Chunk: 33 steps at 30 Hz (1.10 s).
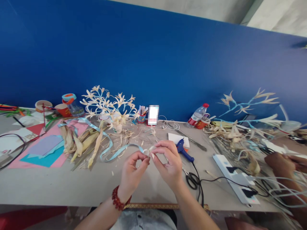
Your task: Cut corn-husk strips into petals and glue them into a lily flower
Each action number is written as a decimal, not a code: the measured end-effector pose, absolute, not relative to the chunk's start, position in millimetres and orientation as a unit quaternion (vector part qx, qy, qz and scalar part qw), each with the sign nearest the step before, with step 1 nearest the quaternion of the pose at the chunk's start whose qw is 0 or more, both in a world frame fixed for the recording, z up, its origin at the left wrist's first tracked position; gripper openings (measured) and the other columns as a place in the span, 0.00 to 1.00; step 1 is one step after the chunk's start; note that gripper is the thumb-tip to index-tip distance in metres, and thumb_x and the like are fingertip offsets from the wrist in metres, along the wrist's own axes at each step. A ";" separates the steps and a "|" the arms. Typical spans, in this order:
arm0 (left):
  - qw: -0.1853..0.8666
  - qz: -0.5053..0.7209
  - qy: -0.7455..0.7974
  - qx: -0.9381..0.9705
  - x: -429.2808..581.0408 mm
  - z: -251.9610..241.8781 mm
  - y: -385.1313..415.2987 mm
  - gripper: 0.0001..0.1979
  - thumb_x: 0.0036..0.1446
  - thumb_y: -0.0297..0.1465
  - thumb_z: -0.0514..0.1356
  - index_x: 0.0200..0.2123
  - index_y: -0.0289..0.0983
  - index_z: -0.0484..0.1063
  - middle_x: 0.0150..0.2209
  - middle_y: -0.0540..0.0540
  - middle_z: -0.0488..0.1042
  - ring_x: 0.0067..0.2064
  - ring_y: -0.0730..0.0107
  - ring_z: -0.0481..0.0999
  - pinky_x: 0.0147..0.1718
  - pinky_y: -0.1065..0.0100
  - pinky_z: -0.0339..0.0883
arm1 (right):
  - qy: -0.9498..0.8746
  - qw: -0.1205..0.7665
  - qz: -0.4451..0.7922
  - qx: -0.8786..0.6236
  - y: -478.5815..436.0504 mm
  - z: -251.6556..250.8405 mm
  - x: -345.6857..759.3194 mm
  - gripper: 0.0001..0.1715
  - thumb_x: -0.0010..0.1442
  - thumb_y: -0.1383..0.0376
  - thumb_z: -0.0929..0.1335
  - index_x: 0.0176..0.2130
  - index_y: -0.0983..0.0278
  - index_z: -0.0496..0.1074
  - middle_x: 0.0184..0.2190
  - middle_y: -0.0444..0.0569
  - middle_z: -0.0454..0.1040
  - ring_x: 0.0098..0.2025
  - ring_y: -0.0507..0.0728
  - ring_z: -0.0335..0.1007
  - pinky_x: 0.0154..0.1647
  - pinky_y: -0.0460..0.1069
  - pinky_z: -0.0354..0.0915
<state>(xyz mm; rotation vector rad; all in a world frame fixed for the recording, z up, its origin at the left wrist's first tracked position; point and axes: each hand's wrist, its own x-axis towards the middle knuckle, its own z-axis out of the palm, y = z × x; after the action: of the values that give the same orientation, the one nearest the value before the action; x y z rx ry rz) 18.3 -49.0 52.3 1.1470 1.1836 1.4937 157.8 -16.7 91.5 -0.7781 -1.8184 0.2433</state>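
Over the middle of the table, my left hand [134, 169] pinches the end of a light blue ribbon [122, 149], which trails left across the table. A red bead bracelet circles that wrist. Close beside it, my right hand [169, 163] has thumb and fingertips closed on a small pale husk flower [151, 151]. The two hands' fingertips nearly meet, and they partly hide the flower and the ribbon's end. Dried corn husks [83, 145] lie to the left. A blue glue gun [184, 150] rests just right of my right hand, with black scissors [192, 180] below it.
Husk flower branches [110, 105] stand behind on the left. A phone [153, 115] and a bottle [198, 115] stand near the blue wall. Coloured paper [44, 150] lies left. A power strip [233, 179] with cables sits right, near another person's hands [280, 163].
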 end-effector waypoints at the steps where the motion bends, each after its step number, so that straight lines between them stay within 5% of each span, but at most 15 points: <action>1: 0.446 0.602 0.475 0.461 18.4 52.4 -49.1 0.09 0.53 0.35 0.62 0.25 0.37 0.72 0.26 0.49 0.72 0.30 0.68 0.69 0.33 0.70 0.62 | -0.766 0.544 0.099 -0.326 -16.7 90.9 157.7 0.09 0.57 0.73 0.68 0.36 0.59 0.73 0.38 0.49 0.71 0.43 0.59 0.69 0.44 0.57 0.67; 19: 0.467 0.616 0.450 0.448 19.6 50.8 -50.7 0.07 0.55 0.33 0.62 0.27 0.37 0.70 0.27 0.48 0.71 0.32 0.68 0.69 0.35 0.69 0.63 | -0.762 0.562 0.067 -0.314 -21.2 81.5 160.0 0.21 0.55 0.75 0.69 0.47 0.58 0.70 0.45 0.52 0.71 0.48 0.61 0.68 0.49 0.59 0.66; 23: 0.386 0.651 0.437 0.486 20.4 49.7 -54.0 0.06 0.57 0.31 0.61 0.27 0.38 0.70 0.29 0.48 0.70 0.35 0.66 0.69 0.38 0.68 0.63 | -0.681 0.628 0.183 -0.330 -27.9 70.8 158.2 0.17 0.55 0.71 0.70 0.45 0.60 0.68 0.44 0.53 0.68 0.48 0.61 0.67 0.50 0.59 0.64; 28: 0.259 0.666 0.390 0.580 19.9 52.1 -56.0 0.04 0.58 0.27 0.59 0.31 0.38 0.72 0.28 0.48 0.69 0.32 0.67 0.69 0.35 0.66 0.63 | -0.631 0.604 0.405 -0.272 -31.4 59.0 153.0 0.08 0.58 0.66 0.70 0.40 0.60 0.70 0.37 0.49 0.69 0.43 0.58 0.67 0.44 0.53 0.66; 33: 0.192 0.664 0.369 0.621 18.4 49.9 -54.2 0.05 0.57 0.23 0.58 0.32 0.38 0.71 0.27 0.49 0.69 0.32 0.68 0.69 0.34 0.65 0.64 | -0.618 0.605 0.435 -0.249 -34.1 59.1 148.1 0.07 0.57 0.68 0.71 0.38 0.59 0.72 0.36 0.48 0.69 0.41 0.57 0.66 0.43 0.51 0.64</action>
<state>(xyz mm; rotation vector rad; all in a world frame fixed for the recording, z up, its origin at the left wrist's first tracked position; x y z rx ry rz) 18.4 -54.2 49.9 1.7431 1.0370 1.8644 148.1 -34.1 59.1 -0.5769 -1.4309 1.0064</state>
